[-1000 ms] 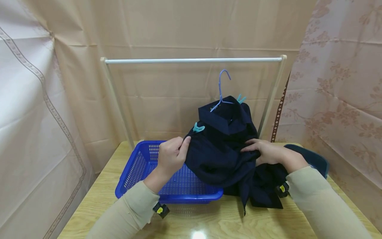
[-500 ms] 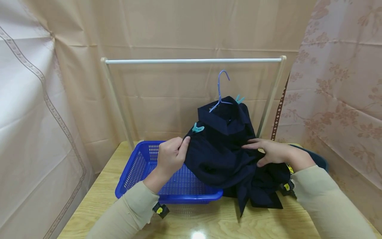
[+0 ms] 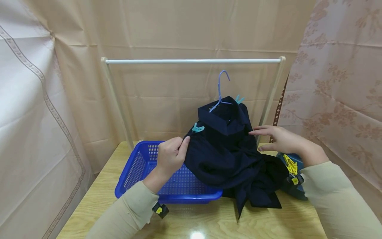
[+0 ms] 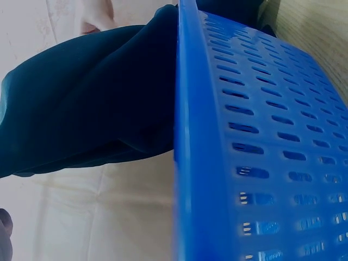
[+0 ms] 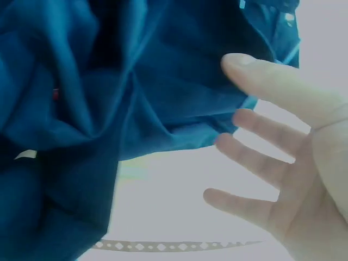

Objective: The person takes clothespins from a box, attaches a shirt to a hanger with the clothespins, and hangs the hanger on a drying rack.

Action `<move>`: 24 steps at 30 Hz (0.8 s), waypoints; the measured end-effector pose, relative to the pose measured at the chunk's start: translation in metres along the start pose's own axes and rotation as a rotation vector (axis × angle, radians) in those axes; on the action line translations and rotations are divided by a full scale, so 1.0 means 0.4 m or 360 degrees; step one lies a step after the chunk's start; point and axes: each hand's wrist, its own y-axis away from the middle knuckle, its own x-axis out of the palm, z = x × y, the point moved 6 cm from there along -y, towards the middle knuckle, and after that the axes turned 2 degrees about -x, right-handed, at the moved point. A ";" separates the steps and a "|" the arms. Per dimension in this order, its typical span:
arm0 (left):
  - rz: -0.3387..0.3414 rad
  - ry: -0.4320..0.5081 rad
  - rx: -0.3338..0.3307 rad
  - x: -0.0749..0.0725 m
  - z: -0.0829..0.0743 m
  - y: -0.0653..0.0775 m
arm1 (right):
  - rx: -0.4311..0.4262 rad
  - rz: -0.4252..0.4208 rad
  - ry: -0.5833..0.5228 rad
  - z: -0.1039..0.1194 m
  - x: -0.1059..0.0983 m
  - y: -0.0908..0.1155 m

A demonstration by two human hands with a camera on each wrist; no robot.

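A dark navy collared shirt [image 3: 221, 149] hangs bunched around a purple-blue hanger [image 3: 219, 88], whose hook stands free below the rail. Light-blue clothespins [image 3: 197, 128] are clipped at both shoulders. My left hand [image 3: 171, 152] pinches the left shoulder edge between thumb and curled fingers, just under one clothespin. Beside the opposite side of the shirt, my right hand [image 3: 282, 141] has its fingers extended and spread, fingertips at or very near the cloth. The right wrist view shows that hand [image 5: 283, 157] holding nothing. Whether its fingertips touch the shirt [image 5: 179, 81] is unclear.
A blue perforated basket [image 3: 143, 196] sits left of and partly under the shirt. Behind stands a white rack rail [image 3: 191, 61] on two posts. Yellow clothespins [image 3: 290, 164] lie in a dark teal container [image 3: 295, 192] at the right, partly covered by the right arm.
My right hand has let go of the cloth and moved up and rightward, its fingers opening. More of the container and the yellow clothespins shows. The left hand keeps its grip in place.
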 end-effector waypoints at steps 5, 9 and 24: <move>-0.0004 0.0006 0.0001 -0.001 0.002 0.000 | -0.0119 -0.0290 0.0081 0.013 -0.056 0.002; -0.0011 -0.0011 0.0014 -0.002 0.002 -0.001 | -0.0222 -0.0556 0.0111 0.028 -0.103 0.004; -0.0025 -0.0014 0.0049 -0.007 -0.004 -0.005 | 0.0215 -0.1224 -0.0369 -0.072 -0.208 0.018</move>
